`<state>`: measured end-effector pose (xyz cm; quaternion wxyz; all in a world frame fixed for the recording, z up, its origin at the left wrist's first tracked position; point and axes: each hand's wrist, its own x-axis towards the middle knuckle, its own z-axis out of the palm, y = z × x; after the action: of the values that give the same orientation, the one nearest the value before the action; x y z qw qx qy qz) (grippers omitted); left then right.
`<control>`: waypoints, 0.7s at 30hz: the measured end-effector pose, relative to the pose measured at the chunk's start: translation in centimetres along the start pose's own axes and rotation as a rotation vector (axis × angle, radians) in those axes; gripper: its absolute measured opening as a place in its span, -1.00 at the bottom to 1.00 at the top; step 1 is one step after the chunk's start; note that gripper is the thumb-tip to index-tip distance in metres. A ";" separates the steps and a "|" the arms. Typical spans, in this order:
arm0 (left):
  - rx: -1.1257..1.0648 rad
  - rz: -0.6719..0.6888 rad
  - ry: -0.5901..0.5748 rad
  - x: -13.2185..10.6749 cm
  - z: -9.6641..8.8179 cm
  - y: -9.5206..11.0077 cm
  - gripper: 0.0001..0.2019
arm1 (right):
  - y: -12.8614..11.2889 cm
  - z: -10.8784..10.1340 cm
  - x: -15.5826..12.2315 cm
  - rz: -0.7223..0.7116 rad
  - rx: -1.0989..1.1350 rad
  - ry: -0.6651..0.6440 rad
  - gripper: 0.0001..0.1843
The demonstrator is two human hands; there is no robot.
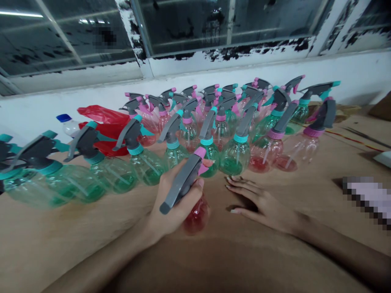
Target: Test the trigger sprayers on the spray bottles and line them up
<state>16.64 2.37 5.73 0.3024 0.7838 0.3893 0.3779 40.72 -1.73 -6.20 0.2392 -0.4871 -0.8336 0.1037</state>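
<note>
My left hand (174, 199) is wrapped around the neck of a pink spray bottle (197, 215) that stands on the brown table (91, 228). Its grey trigger head with a pink tip (183, 181) points toward me. To the right of that bottle, my right hand (259, 201) lies flat on the table with fingers stretched out and nothing in it. Just beyond both hands stand several green and pink spray bottles (235, 156) in rows.
More green spray bottles (61, 179) line the left side. A red plastic bag (102, 122) and a white bottle with a blue cap (69, 124) lie behind them by the white wall. A blurred-out object (369, 199) sits at the right.
</note>
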 end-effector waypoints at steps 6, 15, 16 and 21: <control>0.004 -0.040 -0.011 -0.2 0.0 -0.2 -0.94 | -0.1 -0.1 0.0 0.002 -0.009 -0.005 -0.38; 0.017 -0.003 -0.018 0.0 -0.3 0.0 -0.90 | 0.1 0.0 0.0 0.004 -0.008 -0.010 -0.38; 0.012 -0.003 -0.027 0.0 -0.4 0.1 -0.88 | 0.1 0.0 0.0 0.002 -0.005 -0.008 -0.38; -0.052 0.025 -0.082 0.2 -0.8 0.3 -0.91 | 0.0 -0.1 0.0 0.008 -0.017 -0.022 -0.39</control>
<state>16.18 2.52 6.47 0.3337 0.7953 0.3566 0.3592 40.77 -1.76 -6.13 0.2253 -0.4912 -0.8351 0.1027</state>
